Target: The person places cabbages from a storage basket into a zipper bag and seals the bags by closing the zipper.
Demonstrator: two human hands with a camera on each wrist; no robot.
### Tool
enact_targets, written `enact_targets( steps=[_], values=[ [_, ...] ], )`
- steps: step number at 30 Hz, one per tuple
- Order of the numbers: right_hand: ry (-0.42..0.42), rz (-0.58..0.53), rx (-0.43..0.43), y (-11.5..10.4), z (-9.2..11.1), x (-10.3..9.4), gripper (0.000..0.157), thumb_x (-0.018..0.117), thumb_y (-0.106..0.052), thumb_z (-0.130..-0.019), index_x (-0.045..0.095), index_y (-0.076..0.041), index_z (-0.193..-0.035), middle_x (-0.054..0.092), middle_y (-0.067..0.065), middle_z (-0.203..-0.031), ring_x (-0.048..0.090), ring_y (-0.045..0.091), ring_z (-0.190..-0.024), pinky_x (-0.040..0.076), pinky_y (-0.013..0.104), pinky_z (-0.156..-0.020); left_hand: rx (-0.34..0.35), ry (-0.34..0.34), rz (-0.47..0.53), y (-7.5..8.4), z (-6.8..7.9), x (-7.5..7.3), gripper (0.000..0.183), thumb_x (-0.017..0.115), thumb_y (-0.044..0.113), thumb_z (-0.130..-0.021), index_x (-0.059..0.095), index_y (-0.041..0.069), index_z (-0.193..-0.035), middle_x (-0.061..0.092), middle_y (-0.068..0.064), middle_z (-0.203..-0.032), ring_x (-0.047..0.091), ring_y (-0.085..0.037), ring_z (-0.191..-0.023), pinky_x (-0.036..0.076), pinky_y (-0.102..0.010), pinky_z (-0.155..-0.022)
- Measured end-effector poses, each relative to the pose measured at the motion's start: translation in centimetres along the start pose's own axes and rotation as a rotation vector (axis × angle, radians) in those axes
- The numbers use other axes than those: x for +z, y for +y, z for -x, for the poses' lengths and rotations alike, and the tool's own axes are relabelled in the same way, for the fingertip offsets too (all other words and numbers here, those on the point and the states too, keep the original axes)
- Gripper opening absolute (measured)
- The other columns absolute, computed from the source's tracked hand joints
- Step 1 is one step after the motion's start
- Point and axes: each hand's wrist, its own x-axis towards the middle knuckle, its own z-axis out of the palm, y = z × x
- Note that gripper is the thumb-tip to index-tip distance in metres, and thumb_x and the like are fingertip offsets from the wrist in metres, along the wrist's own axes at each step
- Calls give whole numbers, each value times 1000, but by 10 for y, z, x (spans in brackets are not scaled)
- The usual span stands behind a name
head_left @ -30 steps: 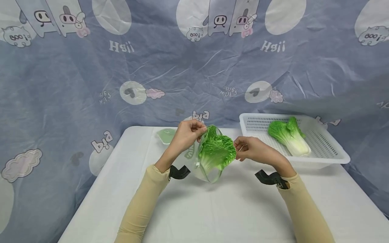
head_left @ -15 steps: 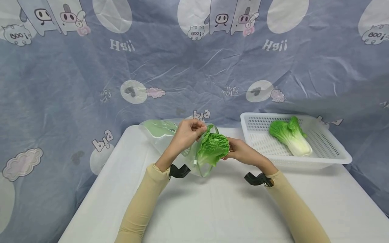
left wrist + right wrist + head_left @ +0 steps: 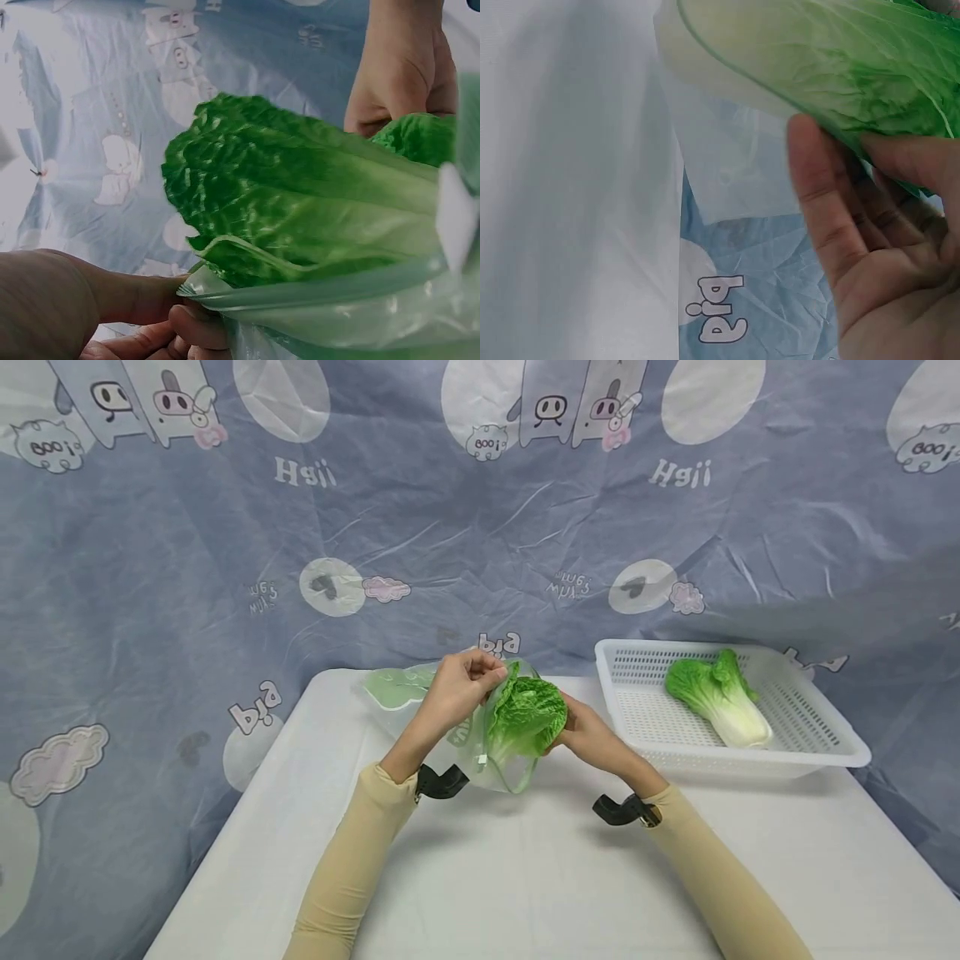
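A head of napa cabbage (image 3: 528,718) lies in a clear zip bag (image 3: 480,768) with a green rim, its leafy end out of the mouth. My left hand (image 3: 460,687) pinches the top corner of the rim; in the left wrist view, its thumb and forefinger close on the bag's edge. From the other side, my right hand (image 3: 588,733) holds the bag's rim beside the leaves. The right wrist view shows its thumb and fingers (image 3: 817,180) at that green edge, the cabbage leaf (image 3: 885,82) just above. The head view hides its fingertips behind the leaves.
At the back right of the white table (image 3: 465,877) stands a white perforated basket (image 3: 757,758) with another napa cabbage (image 3: 716,697) in it. A patterned blue cloth (image 3: 420,518) hangs behind the table. The bag's green-printed body (image 3: 401,689) spreads out behind my left hand.
My right hand has moved left to the bag's mouth, and the cabbage's leafy end has shifted slightly left with it. My left hand keeps its grip on the bag's rim.
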Motion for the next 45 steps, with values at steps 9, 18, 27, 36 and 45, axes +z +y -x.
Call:
enact_targets(
  steps=[9,18,27,36,45],
  values=[
    [93,-47,78,-23,9,-6,40,48,-15,-102,45,-2,-140,67,12,-104,70,22,-81,59,42,-76,34,60,107,-3,-4,-3,16,69,21,-91,71,8,-99,68,-6,-80,56,-14,-59,50,-26,-57],
    [274,-500,148,-53,18,-7,18,40,-11,-103,49,-3,-117,56,2,-96,61,10,-77,57,24,-74,186,63,119,6,6,-10,28,65,36,-93,65,12,-107,66,-3,-105,64,-14,-92,55,-31,-83],
    [377,-625,85,-66,26,-21,13,46,-11,-103,51,-5,-92,52,2,-88,58,10,-73,55,20,-69,274,-203,-239,30,35,-22,23,77,35,-83,63,19,-92,64,6,-88,60,-8,-81,52,-27,-74],
    [511,-210,135,-74,25,-29,20,47,-20,-102,54,-1,-96,58,0,-79,62,11,-67,58,24,-66,256,-88,-196,29,31,-21,3,76,18,-84,73,16,-86,71,8,-87,67,-7,-78,55,-25,-71],
    [693,225,36,-93,17,-38,33,58,-16,-96,59,3,-122,66,-11,-73,66,4,-59,58,24,-60,345,111,-81,26,26,-24,7,76,15,-84,76,16,-91,74,4,-92,66,-6,-80,55,-28,-73]
  ],
)
